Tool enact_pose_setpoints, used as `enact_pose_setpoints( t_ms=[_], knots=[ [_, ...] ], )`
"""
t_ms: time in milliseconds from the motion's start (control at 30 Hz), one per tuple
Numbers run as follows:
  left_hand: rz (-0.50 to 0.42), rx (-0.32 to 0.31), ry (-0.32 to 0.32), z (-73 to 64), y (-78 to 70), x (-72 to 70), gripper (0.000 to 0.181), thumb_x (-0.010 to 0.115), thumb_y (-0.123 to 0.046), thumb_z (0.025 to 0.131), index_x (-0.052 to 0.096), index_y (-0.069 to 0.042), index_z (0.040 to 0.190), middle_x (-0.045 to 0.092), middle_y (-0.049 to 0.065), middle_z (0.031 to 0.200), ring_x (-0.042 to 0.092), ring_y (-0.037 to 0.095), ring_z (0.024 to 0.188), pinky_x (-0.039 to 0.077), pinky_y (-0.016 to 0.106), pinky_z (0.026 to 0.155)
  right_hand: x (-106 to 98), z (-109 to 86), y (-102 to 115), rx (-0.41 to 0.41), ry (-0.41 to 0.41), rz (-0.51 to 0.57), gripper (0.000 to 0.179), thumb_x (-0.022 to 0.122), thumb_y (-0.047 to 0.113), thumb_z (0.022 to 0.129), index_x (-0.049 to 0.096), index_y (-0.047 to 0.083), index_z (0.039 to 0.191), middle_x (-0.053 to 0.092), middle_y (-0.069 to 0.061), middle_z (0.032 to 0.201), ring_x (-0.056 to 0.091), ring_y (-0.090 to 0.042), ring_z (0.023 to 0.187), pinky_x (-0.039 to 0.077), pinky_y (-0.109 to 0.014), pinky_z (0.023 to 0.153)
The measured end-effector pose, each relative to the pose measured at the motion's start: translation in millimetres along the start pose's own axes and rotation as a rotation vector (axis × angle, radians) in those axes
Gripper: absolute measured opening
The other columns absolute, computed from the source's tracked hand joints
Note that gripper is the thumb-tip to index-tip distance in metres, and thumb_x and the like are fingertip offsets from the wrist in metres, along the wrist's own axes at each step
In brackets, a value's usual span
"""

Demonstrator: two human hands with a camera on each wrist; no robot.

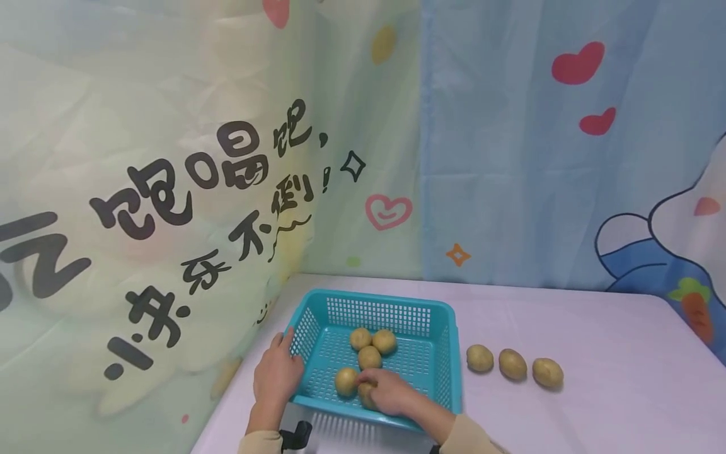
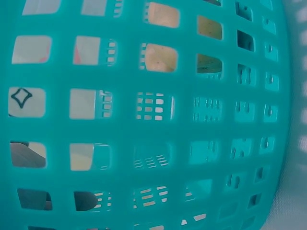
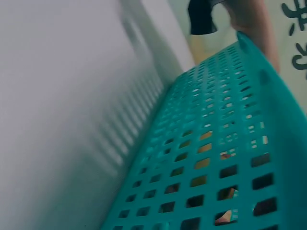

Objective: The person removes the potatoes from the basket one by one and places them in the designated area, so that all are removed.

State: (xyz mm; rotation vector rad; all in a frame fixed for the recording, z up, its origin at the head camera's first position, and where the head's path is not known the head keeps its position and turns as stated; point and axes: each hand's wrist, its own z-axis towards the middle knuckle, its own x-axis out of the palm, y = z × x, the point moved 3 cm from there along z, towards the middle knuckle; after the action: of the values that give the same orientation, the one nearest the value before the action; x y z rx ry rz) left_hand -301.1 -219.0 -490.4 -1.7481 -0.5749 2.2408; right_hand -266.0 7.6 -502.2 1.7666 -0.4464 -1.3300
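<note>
In the head view a teal plastic basket [image 1: 397, 301] with slotted walls stands on the table. My left hand [image 1: 278, 373] grips its left rim; through the holes in the left wrist view, parts of fingers [image 2: 85, 201] show behind the wall. Over the near side reaches my right hand [image 1: 387, 392], its fingers around a potato [image 1: 365, 395] on the basket floor, partly covered by the hand. Touching or close beside that one is another potato [image 1: 346, 382]. Farther back, three potatoes [image 1: 370, 358] lie clustered. The right wrist view mostly shows the basket's outer wall [image 3: 211, 120].
Right of the basket, three potatoes form a row on the pale table [image 1: 601, 340]: a left potato [image 1: 479, 358], a middle potato [image 1: 513, 364] and a right potato [image 1: 547, 373]. Printed curtains [image 1: 510, 157] hang behind and to the left of the table.
</note>
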Motion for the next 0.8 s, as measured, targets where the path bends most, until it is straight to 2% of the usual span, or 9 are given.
enact_pose_setpoints(
  t_ms=[100, 167, 233, 333, 467, 667, 800],
  knots=[
    [-0.002, 0.004, -0.004, 0.3, -1.7, 0.5, 0.058, 0.055, -0.01, 0.086, 0.049, -0.007, 0.144, 0.047, 0.022, 0.143, 0.062, 0.04, 0.1, 0.05, 0.043, 0.058, -3.7, -2.3, -1.4, 0.025, -0.013, 0.134, 0.04, 0.051, -0.001, 0.086, 0.067, 0.006, 0.122, 0.064, -0.018, 0.116, 0.064, -0.031, 0.078, 0.055, -0.044, 0.067],
    [-0.002, 0.003, -0.005, 0.6, -2.2, 0.6, 0.058, 0.055, -0.01, 0.087, 0.048, -0.007, 0.144, 0.047, 0.022, 0.143, 0.061, 0.04, 0.101, 0.051, 0.043, 0.059, -7.2, -4.2, -1.8, 0.046, -0.028, 0.23, 0.041, 0.052, -0.002, 0.087, 0.065, 0.006, 0.125, 0.061, -0.02, 0.118, 0.06, -0.024, 0.071, 0.055, -0.035, 0.057],
    [-0.001, -0.003, -0.005, 0.6, -1.8, 1.0, 0.058, 0.055, -0.011, 0.087, 0.048, -0.007, 0.144, 0.047, 0.022, 0.144, 0.062, 0.039, 0.1, 0.05, 0.042, 0.058, -11.3, -6.8, -1.6, 0.061, -0.042, 0.295, 0.043, 0.056, -0.002, 0.084, 0.063, 0.006, 0.126, 0.058, -0.022, 0.121, 0.059, -0.023, 0.08, 0.056, -0.034, 0.06],
    [0.008, -0.012, -0.004, 0.7, 0.0, 1.8, 0.059, 0.055, -0.011, 0.087, 0.047, -0.008, 0.145, 0.047, 0.021, 0.144, 0.062, 0.039, 0.1, 0.05, 0.042, 0.058, -21.3, -11.7, -0.1, 0.054, -0.075, 0.323, 0.053, 0.066, -0.002, 0.075, 0.059, 0.007, 0.127, 0.056, -0.022, 0.123, 0.058, -0.026, 0.094, 0.056, -0.036, 0.067],
    [0.012, -0.01, -0.004, 1.0, 1.7, 2.3, 0.059, 0.055, -0.011, 0.087, 0.046, -0.008, 0.146, 0.046, 0.021, 0.144, 0.061, 0.039, 0.102, 0.05, 0.042, 0.058, -37.0, -19.4, 0.5, 0.02, -0.12, 0.29, 0.068, 0.074, -0.004, 0.065, 0.056, 0.008, 0.129, 0.056, -0.018, 0.121, 0.057, -0.027, 0.097, 0.052, -0.034, 0.07],
    [0.009, -0.01, 0.001, 0.3, 3.3, 1.3, 0.06, 0.054, -0.011, 0.086, 0.046, -0.007, 0.146, 0.046, 0.022, 0.145, 0.061, 0.04, 0.102, 0.049, 0.041, 0.056, -51.8, -35.5, -2.4, 0.035, -0.175, 0.248, 0.067, 0.075, 0.001, 0.068, 0.055, 0.012, 0.132, 0.056, -0.018, 0.126, 0.059, -0.025, 0.094, 0.053, -0.034, 0.069],
    [0.002, -0.011, -0.001, 0.3, 1.8, 2.6, 0.06, 0.054, -0.01, 0.087, 0.046, -0.008, 0.146, 0.046, 0.022, 0.145, 0.061, 0.04, 0.1, 0.045, 0.036, 0.051, -58.1, -47.6, -8.2, 0.052, -0.218, 0.292, 0.065, 0.075, 0.003, 0.071, 0.056, 0.015, 0.133, 0.054, -0.015, 0.13, 0.059, -0.027, 0.102, 0.054, -0.036, 0.076]
  ],
)
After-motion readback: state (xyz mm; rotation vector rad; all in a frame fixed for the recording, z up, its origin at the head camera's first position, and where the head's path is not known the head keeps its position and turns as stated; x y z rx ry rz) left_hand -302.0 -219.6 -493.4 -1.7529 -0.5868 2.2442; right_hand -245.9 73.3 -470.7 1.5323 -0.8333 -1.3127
